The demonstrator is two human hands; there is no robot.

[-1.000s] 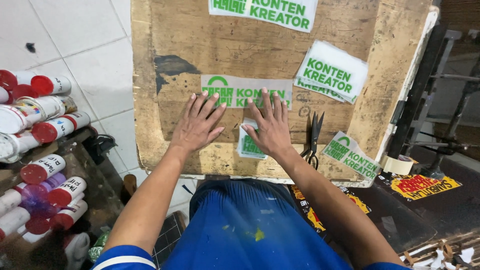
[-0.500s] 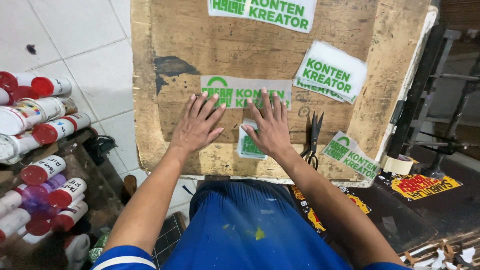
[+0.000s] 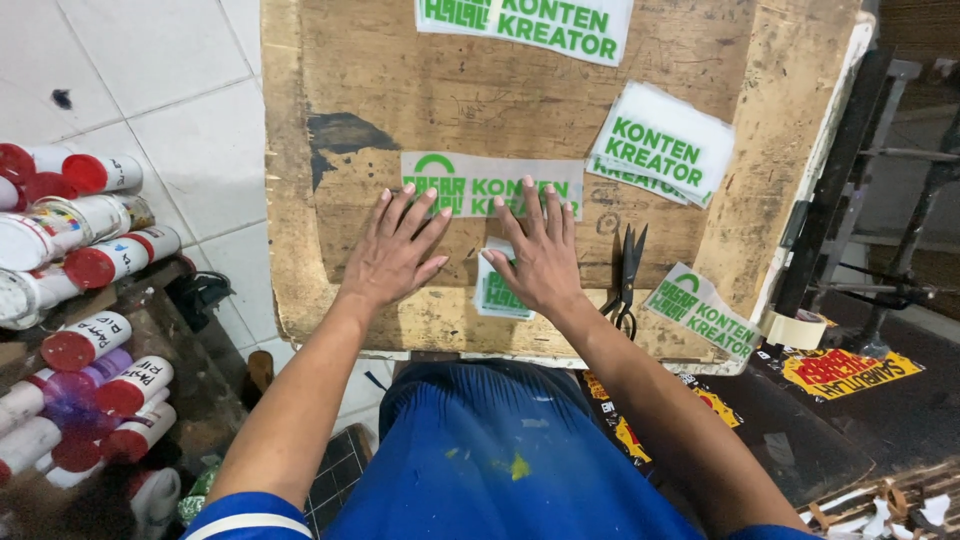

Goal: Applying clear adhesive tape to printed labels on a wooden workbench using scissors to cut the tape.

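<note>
My left hand (image 3: 395, 250) and my right hand (image 3: 541, 252) lie flat, fingers spread, on a worn wooden board (image 3: 330, 80). Their fingertips rest on the lower edge of a long white sheet with green lettering (image 3: 470, 180) in the middle of the board. A small stack of green-printed sheets (image 3: 496, 290) pokes out from under my right palm. Black scissors (image 3: 627, 272) lie just right of my right hand.
More green-lettered sheets lie at the top (image 3: 525, 25), the right (image 3: 660, 145) and the lower right (image 3: 700, 310) of the board. A tape roll (image 3: 793, 328) sits at the board's right corner. Red-capped bottles (image 3: 85, 260) crowd the left, above white floor tiles.
</note>
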